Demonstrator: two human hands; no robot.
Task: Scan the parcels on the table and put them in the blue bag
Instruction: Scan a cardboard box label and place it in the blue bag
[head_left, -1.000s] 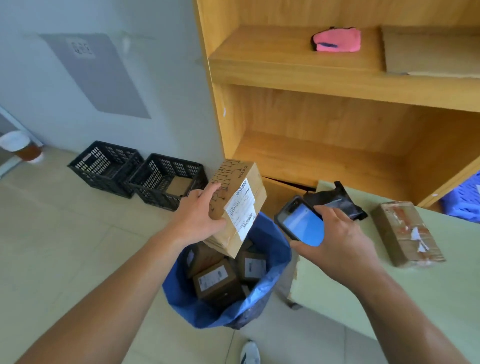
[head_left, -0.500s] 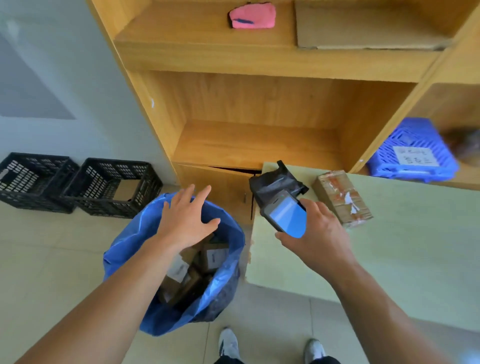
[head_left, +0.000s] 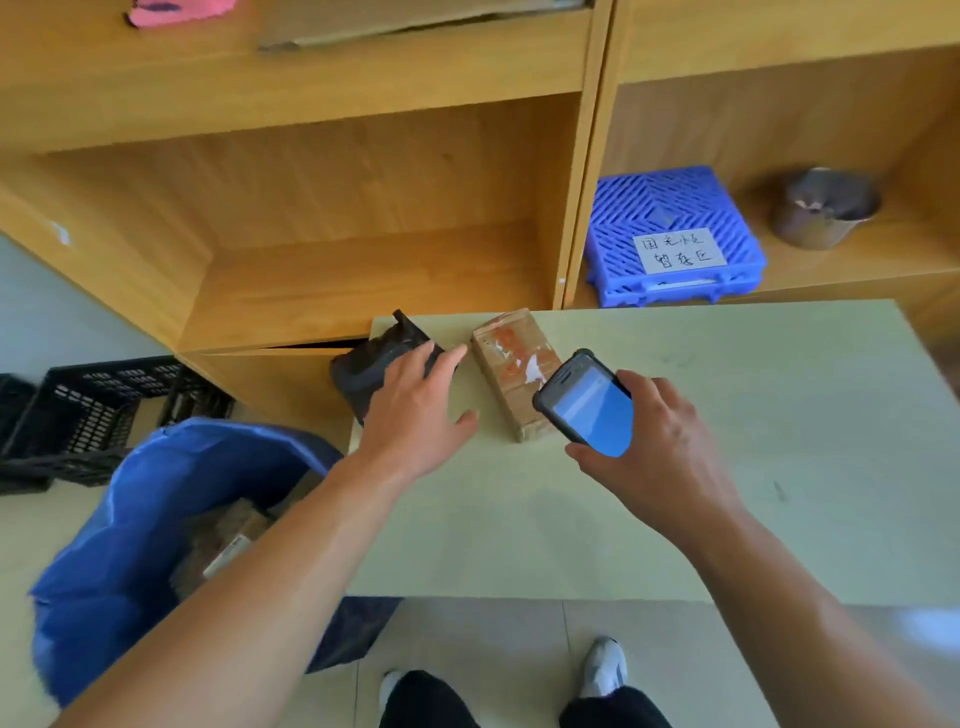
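Black parcel (head_left: 363, 370) half under left grip (head_left: 415, 415), fingers apart; brown parcel (head_left: 506, 353) partly behind scanner (head_left: 592, 408) in clamped right grip (head_left: 662, 457).

Looks like a parcel sorting room. Plain wooden shelves (head_left: 322, 270) run along the wall, and a blue crate (head_left: 670, 208) with a handwritten label (head_left: 678, 250) sits in one bay. Black crates (head_left: 88, 410) stand on the tiled floor (head_left: 519, 639). A taped box (head_left: 511, 374) and a black pouch (head_left: 374, 364) lie on the table (head_left: 727, 467), a scanner (head_left: 589, 402) glows above it, and boxes (head_left: 228, 540) fill the blue bag (head_left: 119, 545).
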